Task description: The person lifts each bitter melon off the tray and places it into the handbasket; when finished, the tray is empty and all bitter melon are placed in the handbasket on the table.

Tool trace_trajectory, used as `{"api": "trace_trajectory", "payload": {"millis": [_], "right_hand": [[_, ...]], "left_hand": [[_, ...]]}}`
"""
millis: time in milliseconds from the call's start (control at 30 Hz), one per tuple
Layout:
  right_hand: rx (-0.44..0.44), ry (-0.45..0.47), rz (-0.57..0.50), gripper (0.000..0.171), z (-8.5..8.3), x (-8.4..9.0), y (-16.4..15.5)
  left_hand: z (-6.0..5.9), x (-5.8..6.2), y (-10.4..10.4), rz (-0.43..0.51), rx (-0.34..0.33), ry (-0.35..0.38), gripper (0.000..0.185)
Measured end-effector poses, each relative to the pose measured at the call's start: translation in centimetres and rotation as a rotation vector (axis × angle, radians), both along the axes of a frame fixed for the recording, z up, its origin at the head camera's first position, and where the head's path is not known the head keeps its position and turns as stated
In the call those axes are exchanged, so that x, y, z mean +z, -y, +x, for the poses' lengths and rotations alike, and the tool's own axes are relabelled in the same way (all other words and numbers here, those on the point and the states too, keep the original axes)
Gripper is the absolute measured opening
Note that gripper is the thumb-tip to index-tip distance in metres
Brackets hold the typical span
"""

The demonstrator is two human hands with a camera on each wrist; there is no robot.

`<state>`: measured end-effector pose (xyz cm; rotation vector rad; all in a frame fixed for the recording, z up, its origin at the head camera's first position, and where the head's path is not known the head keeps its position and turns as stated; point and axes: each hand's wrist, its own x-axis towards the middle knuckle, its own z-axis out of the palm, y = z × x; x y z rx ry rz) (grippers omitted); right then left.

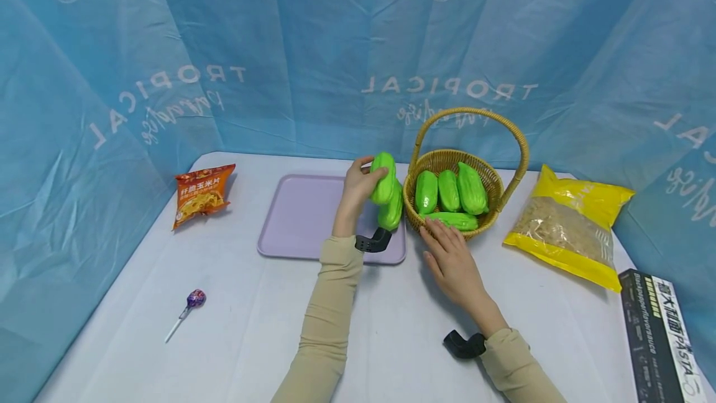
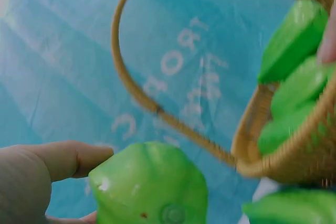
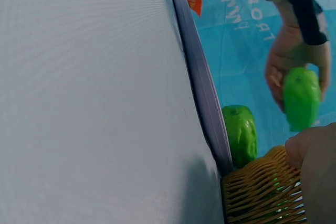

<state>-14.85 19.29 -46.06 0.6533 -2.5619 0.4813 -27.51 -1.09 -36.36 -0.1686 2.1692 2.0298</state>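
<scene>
My left hand [image 1: 358, 184] grips a glossy green ridged vegetable [image 1: 383, 179] between thumb and fingers, above the right side of a lilac tray [image 1: 291, 216]. The lobed end of this vegetable [image 2: 152, 187] faces the left wrist camera. Another green vegetable [image 1: 391, 207] lies on the tray by its right edge, partly covered by the held one. My right hand [image 1: 454, 266] has its fingers extended at the front rim of a wicker basket [image 1: 495, 204], with the fingertips right by a green vegetable [image 1: 453, 221] lying crosswise inside. Several more green vegetables [image 1: 427, 191] stand behind it.
The basket's tall handle [image 1: 475, 111] arches over it. An orange snack bag [image 1: 204, 194] and a wrapped lollipop [image 1: 194, 299] lie on the left. On the right are a yellow bag [image 1: 570, 222] and a black pasta box [image 1: 660, 334]. Blue printed cloth [image 1: 335, 48] encloses the table.
</scene>
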Motion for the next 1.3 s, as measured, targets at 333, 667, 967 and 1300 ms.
{"api": "trace_trajectory", "payload": {"millis": [333, 667, 967, 1300], "right_hand": [[0.002, -0.019, -0.005, 0.051, 0.0, 0.1, 0.0], [-0.001, -0.023, -0.005, 0.045, -0.1, 0.0, -0.3], [0.015, -0.028, -0.002, 0.042, -0.3, 0.0, -0.2], [0.008, -0.038, 0.008, 0.036, -0.3, 0.0, -0.3]], "left_hand": [[1.1, 1.0, -4.2, -0.075, -0.196, -0.031, 0.055], [0.6, 1.6, -7.3, -0.089, -0.27, -0.047, 0.059], [-0.6, 2.0, -8.4, -0.163, -0.241, 0.004, 0.062], [-1.6, 1.3, -9.8, -0.263, -0.23, 0.058, 0.071]]}}
